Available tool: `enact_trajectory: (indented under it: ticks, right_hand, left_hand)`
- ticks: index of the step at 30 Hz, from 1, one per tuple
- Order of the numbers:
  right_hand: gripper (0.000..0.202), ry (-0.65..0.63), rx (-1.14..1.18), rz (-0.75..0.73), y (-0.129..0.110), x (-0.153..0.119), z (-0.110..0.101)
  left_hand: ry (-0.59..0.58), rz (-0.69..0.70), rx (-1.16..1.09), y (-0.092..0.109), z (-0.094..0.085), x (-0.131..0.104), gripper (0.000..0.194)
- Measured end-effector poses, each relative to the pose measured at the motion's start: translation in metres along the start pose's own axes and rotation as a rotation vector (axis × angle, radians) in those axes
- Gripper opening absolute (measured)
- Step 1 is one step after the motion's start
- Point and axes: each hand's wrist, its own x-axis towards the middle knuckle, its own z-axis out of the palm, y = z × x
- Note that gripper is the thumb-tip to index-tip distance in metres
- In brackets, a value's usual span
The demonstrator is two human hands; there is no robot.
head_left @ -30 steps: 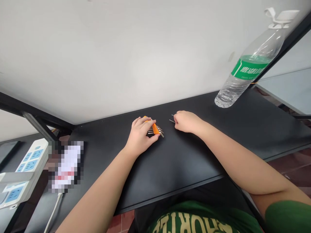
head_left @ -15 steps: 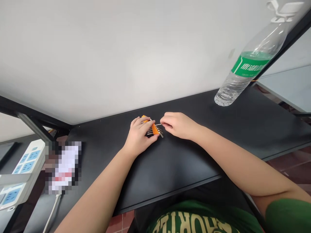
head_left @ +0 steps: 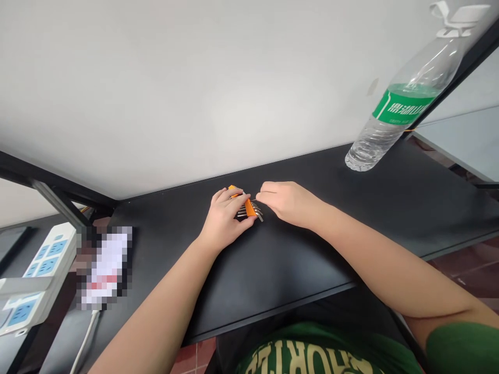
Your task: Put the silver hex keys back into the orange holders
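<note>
My left hand point(head_left: 226, 213) grips an orange hex key holder point(head_left: 250, 208) on the black tabletop, thumb at its near end and fingers over its far part. Several silver hex keys point(head_left: 259, 215) pass through the holder, their bent ends pointing right. Just to the right, my right hand point(head_left: 281, 200) is closed in a pinch on a thin hex key point(head_left: 253, 200), of which only a short piece shows between the fingertips and the holder. Whether its tip sits inside the holder is hidden by my left fingers.
A clear water bottle point(head_left: 405, 106) with a green label stands at the back right near the wall. At the left lie a blurred-out phone-like object point(head_left: 105, 265) with a white cable point(head_left: 86, 337) and a white power strip point(head_left: 49, 265). The black table point(head_left: 273, 280) meets a white wall.
My right fingertips have come slightly left, closer to the orange holder, and less of the thin hex key shows between them. My left hand keeps its grip.
</note>
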Motion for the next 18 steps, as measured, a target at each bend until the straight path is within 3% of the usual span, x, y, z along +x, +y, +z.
enact_trajectory:
  ticks: [5, 8, 11, 14, 18]
  right_hand:
    - [0.033, 0.047, 0.195, 0.002, -0.001, 0.001, 0.006]
    - [0.026, 0.073, 0.484, 0.084, 0.004, 0.003, 0.010]
    - [0.008, 0.097, 0.885, 0.271, 0.009, 0.007, 0.018]
    - [0.023, 0.092, 1.291, 0.449, 0.006, 0.010, 0.028]
    - [0.039, -0.071, 1.587, 0.557, -0.005, 0.014, 0.036]
  left_hand:
    - [0.005, 0.017, -0.003, 0.001, -0.001, 0.000, 0.038]
    - [0.014, 0.034, -0.022, 0.004, -0.002, 0.001, 0.037]
    - [0.060, 0.073, -0.057, 0.008, -0.004, 0.003, 0.038]
    - [0.141, 0.123, -0.062, 0.011, -0.006, 0.004, 0.045]
    - [0.162, 0.160, -0.022, 0.013, -0.009, 0.004, 0.049]
